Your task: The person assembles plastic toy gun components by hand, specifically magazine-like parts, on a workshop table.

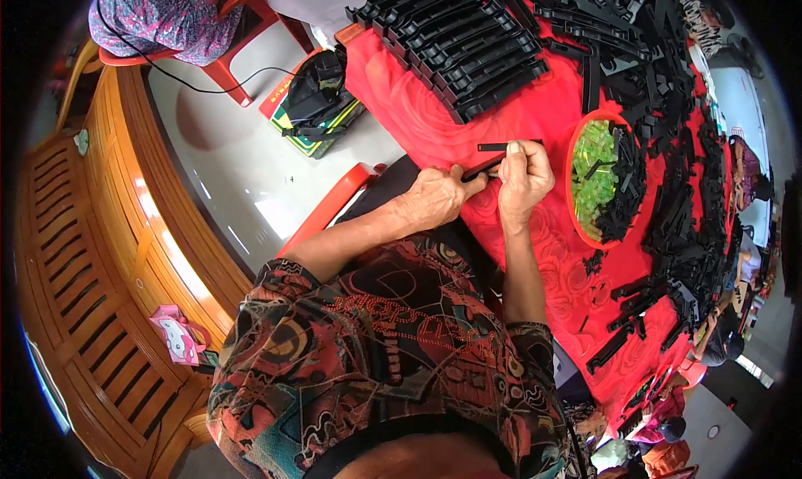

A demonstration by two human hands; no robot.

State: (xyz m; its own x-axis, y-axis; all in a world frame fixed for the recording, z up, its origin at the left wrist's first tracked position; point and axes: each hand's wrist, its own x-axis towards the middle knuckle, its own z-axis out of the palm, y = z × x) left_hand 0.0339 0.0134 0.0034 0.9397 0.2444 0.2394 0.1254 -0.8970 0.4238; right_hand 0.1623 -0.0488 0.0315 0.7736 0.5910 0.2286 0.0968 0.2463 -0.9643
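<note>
My left hand (pixel 439 197) is closed around a long black plastic part (pixel 483 167), held at the near edge of a red-covered table (pixel 543 253). Close beside it, my right hand (pixel 525 185) is pinched, its thumb pressing on a thin black strip (pixel 491 147) that sticks out to the left of the thumb. The two hands nearly meet over the table edge. To their right is an orange-rimmed basin (pixel 571 197) with translucent green pieces (pixel 595 166) and small black pieces (pixel 622 203). Fingers hide where the two black parts meet.
Beyond my hands lies a neat row of black plastic parts (pixel 459 40). Loose black parts (pixel 618 70) are heaped along the right. To the left are a wooden bench (pixel 92 287), a red stool (pixel 326 207), a box with a black bag (pixel 322 86) and a seated person (pixel 163 20).
</note>
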